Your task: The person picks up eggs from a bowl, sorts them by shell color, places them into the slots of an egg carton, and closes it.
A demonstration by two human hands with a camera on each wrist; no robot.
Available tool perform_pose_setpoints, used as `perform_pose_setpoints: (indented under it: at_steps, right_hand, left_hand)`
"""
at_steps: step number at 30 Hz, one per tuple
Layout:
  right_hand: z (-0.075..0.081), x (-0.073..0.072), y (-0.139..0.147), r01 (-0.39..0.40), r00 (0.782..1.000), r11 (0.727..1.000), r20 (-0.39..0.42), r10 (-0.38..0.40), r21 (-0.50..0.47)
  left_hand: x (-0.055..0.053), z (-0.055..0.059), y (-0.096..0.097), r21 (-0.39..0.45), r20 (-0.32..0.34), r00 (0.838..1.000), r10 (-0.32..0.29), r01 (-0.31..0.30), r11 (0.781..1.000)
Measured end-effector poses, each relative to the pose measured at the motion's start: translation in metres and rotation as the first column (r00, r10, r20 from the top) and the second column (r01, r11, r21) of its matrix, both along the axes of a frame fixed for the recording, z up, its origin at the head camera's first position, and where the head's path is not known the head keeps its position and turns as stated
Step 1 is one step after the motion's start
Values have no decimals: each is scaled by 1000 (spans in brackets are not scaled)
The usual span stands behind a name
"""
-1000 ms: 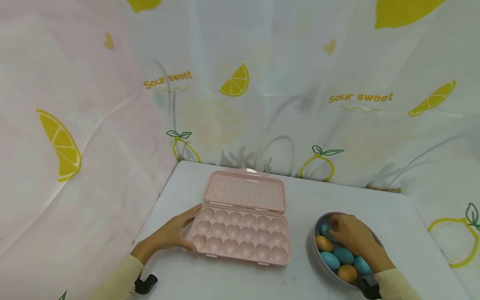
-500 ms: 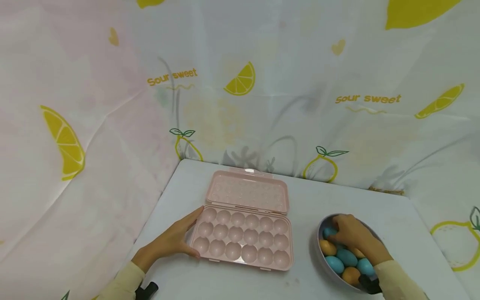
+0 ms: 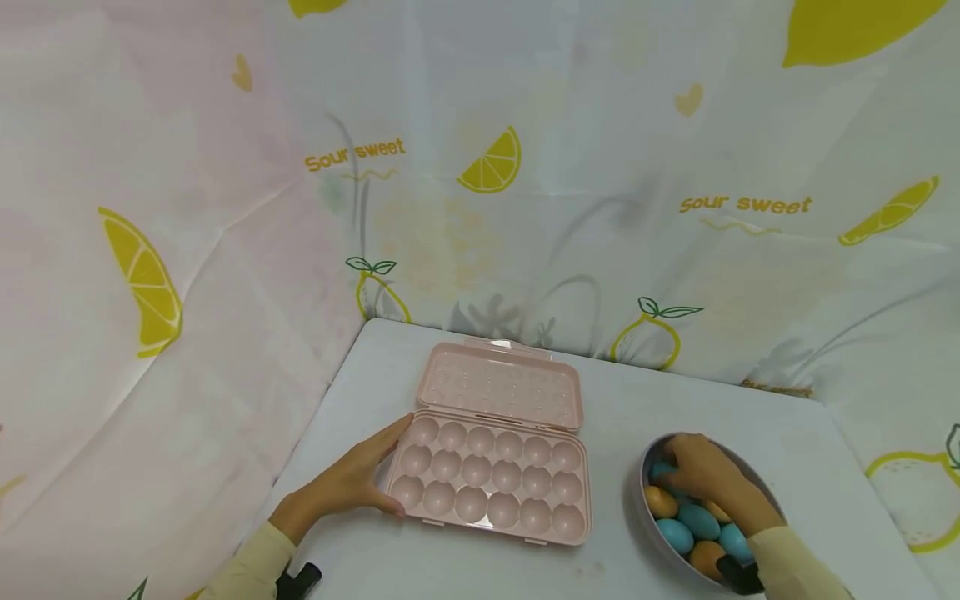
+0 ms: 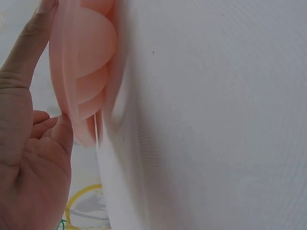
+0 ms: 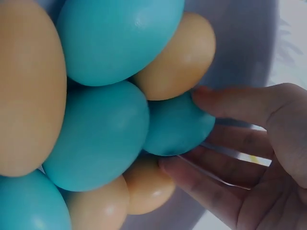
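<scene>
A pink plastic egg box [image 3: 401,514] lies with its lid [image 3: 502,379] folded back, its rows of round hollows facing up. At its left end my left hand [image 3: 352,479] is spread, thumb at the near corner and a fingertip at the far one; the left wrist view shows the digits touching the rim. On the right, my right hand [image 3: 705,471] reaches into a grey bowl [image 3: 647,529] of blue and tan eggs. Thumb and fingers there pinch a blue egg [image 5: 180,124] by the bowl's far wall. Beside it are a tan egg [image 5: 184,57] and another blue egg [image 5: 103,136].
Both things stand on a white table [image 3: 615,400], with a strip of tabletop between box and bowl. A lemon-printed cloth [image 3: 570,167] rises behind and along the sides. Dark wrist straps [image 3: 298,581] show near both sleeves.
The head view has shifted slightly, so everything sits a little further right. My right hand stays in the bowl around the blue egg. My left hand remains at the box's end.
</scene>
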State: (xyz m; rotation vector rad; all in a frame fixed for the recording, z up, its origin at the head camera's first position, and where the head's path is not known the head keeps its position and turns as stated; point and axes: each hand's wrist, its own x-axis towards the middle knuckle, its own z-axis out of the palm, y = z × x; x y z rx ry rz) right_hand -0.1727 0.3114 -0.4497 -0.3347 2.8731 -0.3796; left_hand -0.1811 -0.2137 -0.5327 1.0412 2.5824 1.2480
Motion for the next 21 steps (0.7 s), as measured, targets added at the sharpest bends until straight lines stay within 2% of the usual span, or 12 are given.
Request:
perform_pose_setpoints:
  at_steps: [5,13,18,21]
  right_hand:
    - [10,4,3,-7,999,999,-32,5,-42]
    - [38,8,2,-25,997,988,-82,12,-150]
    - [57,5,-13,-46,983,978,-181,8,-202]
    - [64,-1,-29,-65,974,966,-227,6,-252]
  left_hand:
    - [-1,-2,-1,2,-10,1000,-8,8,1000]
    - [-1,0,0,-8,6,1000,15,-15,1000]
    - [-1,1,0,-19,7,1000,25,-24,1000]
    - [0,0,-1,-9,10,1000,21,-21,1000]
